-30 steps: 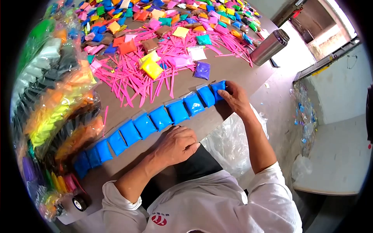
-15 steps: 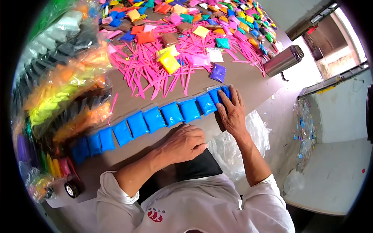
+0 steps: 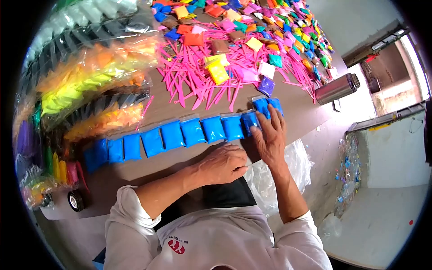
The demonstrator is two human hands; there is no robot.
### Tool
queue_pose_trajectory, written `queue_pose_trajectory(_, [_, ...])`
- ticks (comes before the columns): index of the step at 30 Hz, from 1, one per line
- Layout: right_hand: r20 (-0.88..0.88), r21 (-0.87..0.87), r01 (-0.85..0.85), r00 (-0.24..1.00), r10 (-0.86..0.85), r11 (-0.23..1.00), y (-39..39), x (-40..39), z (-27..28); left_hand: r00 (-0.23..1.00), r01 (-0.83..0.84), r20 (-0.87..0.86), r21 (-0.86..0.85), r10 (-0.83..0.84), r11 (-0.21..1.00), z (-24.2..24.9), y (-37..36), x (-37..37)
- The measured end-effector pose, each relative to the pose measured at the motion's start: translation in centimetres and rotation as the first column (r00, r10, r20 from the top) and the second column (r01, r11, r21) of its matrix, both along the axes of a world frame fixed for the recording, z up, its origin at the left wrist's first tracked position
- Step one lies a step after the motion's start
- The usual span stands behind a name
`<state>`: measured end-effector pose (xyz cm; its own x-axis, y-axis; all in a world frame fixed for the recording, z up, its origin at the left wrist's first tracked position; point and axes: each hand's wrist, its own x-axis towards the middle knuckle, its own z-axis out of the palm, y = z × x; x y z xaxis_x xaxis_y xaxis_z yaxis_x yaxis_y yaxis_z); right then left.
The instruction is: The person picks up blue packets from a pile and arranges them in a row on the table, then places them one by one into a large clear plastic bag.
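A row of several small blue packets (image 3: pixel 193 131) lies across the brown table (image 3: pixel 180 157), running from lower left to upper right. My right hand (image 3: pixel 270 137) lies flat, fingers spread, on the blue packets at the row's right end (image 3: pixel 262 106). My left hand (image 3: pixel 223 164) rests as a loose fist on the table's near edge, just below the row, holding nothing that I can see.
Beyond the row lie pink plastic sticks (image 3: pixel 193 76) and many coloured packets (image 3: pixel 234 27). Bagged stacks of coloured packets (image 3: pixel 85 81) fill the left side. A steel flask (image 3: pixel 336 89) lies at the right edge. A tape roll (image 3: pixel 75 200) sits near left; a clear plastic bag (image 3: pixel 274 175) hangs below the table.
My right hand went from gripping the end packet to lying flat over the last packets and slid slightly left along the row. The left hand stayed put. The view shifted.
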<state>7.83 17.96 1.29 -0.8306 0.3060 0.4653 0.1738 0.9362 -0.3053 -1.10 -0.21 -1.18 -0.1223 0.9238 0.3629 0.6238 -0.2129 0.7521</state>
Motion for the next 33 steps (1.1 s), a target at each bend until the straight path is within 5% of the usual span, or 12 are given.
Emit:
queue_pose_trajectory(2, [0.033,-0.016,-0.061,0.998,0.061,0.998,-2.1,-0.3,1.1,1.0,0.015,-0.02,-0.026,-0.016,1.0,0.3,0.0,0.0])
queue_pose_trajectory(3, [0.058,-0.034,-0.077,0.995,0.079,0.996,-2.7,-0.6,1.0,1.0,-0.01,-0.013,0.129,0.012,0.992,0.0,0.3,0.1])
queue_pose_trajectory(16, [0.034,-0.076,-0.118,0.992,0.121,0.99,-2.3,-3.9,1.5,1.0,0.009,0.01,-0.03,-0.009,0.999,0.1,-0.2,0.0])
queue_pose_trajectory(19, [0.083,-0.228,-0.189,0.974,0.213,0.955,-4.8,-4.4,3.4,1.0,0.029,-0.007,-0.156,-0.031,0.987,-0.6,-0.1,0.2])
queue_pose_trajectory(21, [0.16,-0.359,-0.242,0.936,0.315,0.901,-6.9,-5.2,4.8,0.999,-0.029,-0.019,-0.074,0.028,0.997,-1.5,0.1,0.8])
queue_pose_trajectory(22, [0.155,-0.36,-0.25,0.934,0.322,0.899,-7.6,-5.8,4.6,0.996,-0.08,-0.024,0.013,0.08,0.997,-1.8,0.1,0.9])
queue_pose_trajectory(24, [0.202,-0.292,-0.35,0.887,0.415,0.89,-8.7,-6.7,4.2,0.999,-0.051,0.011,-0.103,0.053,0.993,-2.4,-0.1,1.1])
queue_pose_trajectory(26, [0.227,-0.25,-0.379,0.872,0.434,0.891,-8.6,-7.2,3.1,0.989,-0.137,0.075,0.13,0.128,0.982,-3.0,0.0,1.7])
queue_pose_trajectory(29, [0.207,-0.262,-0.377,0.877,0.434,0.888,-7.6,-7.9,2.0,0.998,-0.058,0.013,-0.056,0.059,0.997,-1.2,-0.4,0.8])
queue_pose_trajectory(33, [0.209,-0.267,-0.373,0.878,0.431,0.889,-7.5,-8.5,2.3,0.995,-0.09,-0.046,0.004,0.09,0.996,-1.4,-0.2,0.9])
